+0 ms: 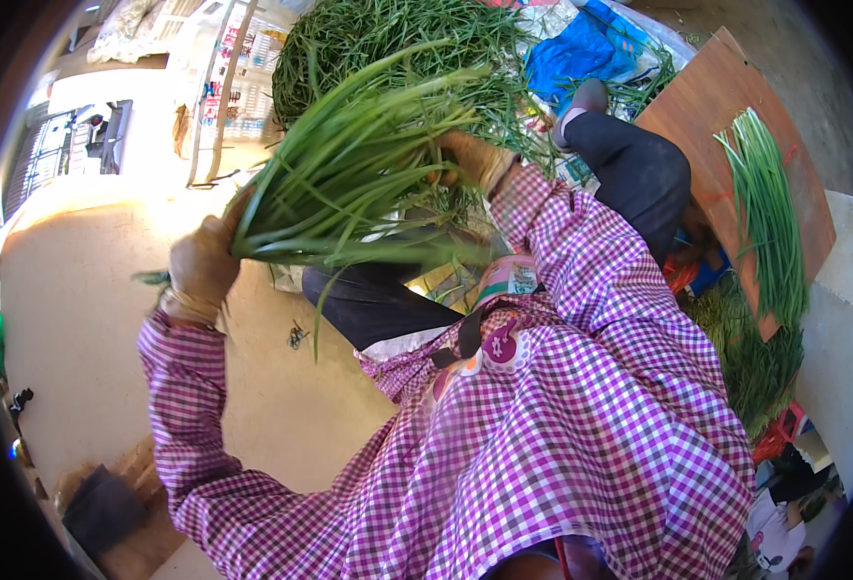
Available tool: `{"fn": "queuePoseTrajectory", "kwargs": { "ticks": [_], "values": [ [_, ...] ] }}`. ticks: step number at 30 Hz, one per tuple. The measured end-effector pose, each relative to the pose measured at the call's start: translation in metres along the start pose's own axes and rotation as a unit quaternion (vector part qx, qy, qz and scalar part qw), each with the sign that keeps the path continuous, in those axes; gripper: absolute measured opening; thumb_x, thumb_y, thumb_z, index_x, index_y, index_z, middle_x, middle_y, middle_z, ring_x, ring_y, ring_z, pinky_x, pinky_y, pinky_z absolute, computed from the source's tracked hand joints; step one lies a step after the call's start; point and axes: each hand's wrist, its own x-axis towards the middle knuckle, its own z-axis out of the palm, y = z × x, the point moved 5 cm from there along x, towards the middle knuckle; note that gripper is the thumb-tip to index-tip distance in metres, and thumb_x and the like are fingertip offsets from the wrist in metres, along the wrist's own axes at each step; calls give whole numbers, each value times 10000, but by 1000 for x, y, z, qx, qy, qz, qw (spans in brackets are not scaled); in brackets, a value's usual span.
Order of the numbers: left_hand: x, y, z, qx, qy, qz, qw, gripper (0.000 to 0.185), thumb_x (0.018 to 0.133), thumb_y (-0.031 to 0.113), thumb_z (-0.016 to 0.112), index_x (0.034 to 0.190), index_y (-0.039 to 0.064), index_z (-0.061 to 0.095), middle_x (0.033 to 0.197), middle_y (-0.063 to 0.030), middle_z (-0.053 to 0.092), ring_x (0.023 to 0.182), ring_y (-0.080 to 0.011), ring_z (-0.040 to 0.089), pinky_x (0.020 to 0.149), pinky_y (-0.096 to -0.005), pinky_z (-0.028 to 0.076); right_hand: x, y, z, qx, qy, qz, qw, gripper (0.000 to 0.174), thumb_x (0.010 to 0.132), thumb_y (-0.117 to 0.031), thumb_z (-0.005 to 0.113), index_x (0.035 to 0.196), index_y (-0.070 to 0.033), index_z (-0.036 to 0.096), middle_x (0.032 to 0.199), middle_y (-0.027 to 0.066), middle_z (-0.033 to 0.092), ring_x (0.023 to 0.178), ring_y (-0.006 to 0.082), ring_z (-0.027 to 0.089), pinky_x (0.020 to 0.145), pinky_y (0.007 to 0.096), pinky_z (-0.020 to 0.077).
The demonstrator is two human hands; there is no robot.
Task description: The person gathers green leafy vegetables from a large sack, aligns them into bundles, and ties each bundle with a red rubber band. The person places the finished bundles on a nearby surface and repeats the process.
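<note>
My left hand (205,264), in a tan glove, is closed round the base of a bunch of long green leaves, likely Chinese chives (347,174), which fan out towards the right. My right hand (474,159), also gloved, is at the leafy side of the bunch; its fingers are partly hidden and I cannot tell whether they grip any leaves. Behind the bunch lies a large heap of loose green leaves (397,43). To the right, a neat bundle of the same leaves (767,217) rests on a brown wooden board (709,101).
A blue plastic bag (579,54) lies beside the heap. White plastic crates (252,80) stand at the upper left. More greens (746,362) and a red basket (782,431) are below the board. A pink container (510,279) is between my legs.
</note>
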Motion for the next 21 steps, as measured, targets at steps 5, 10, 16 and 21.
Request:
{"fn": "queuePoseTrajectory", "kwargs": {
  "ticks": [5, 10, 16, 21],
  "values": [
    [-51, 12, 83, -43, -4, -97, 994, 772, 863, 140, 672, 1479, 480, 353, 792, -81, 618, 595, -279, 668, 511, -392, 544, -18, 18, 9, 17, 22, 85, 996, 356, 969, -174, 610, 1264, 23, 594, 1007, 55, 644, 639, 43, 521, 420, 171, 358],
    [-98, 52, 136, -114, 49, -106, 987, 890, 806, 136, 733, 1508, 473, 301, 740, -82, 584, 575, -283, 644, 503, -406, 518, -34, 31, -25, 65, 136, 82, 985, 322, 985, -178, 583, 1242, 11, 626, 850, 0, 598, 497, 8, 369, 392, 175, 274],
    [-157, 96, 181, -130, 16, -167, 977, 950, 762, 173, 764, 1539, 415, 274, 804, -131, 577, 562, -298, 618, 500, -419, 495, -47, 10, -81, 149, 184, -7, 972, 304, 1007, -291, 569, 1182, -56, 649, 604, -92, 324, 455, 21, 265, 387, 202, 188],
    [-201, 121, 190, -124, 51, -160, 978, 933, 767, 284, 772, 1549, 373, 272, 757, -112, 550, 523, -284, 580, 473, -409, 466, -55, -28, -90, -15, 344, -78, 935, 308, 1000, -341, 572, 1114, -77, 682, 589, -96, 379, 432, 26, 312, 372, 209, 218]
  ]
}}
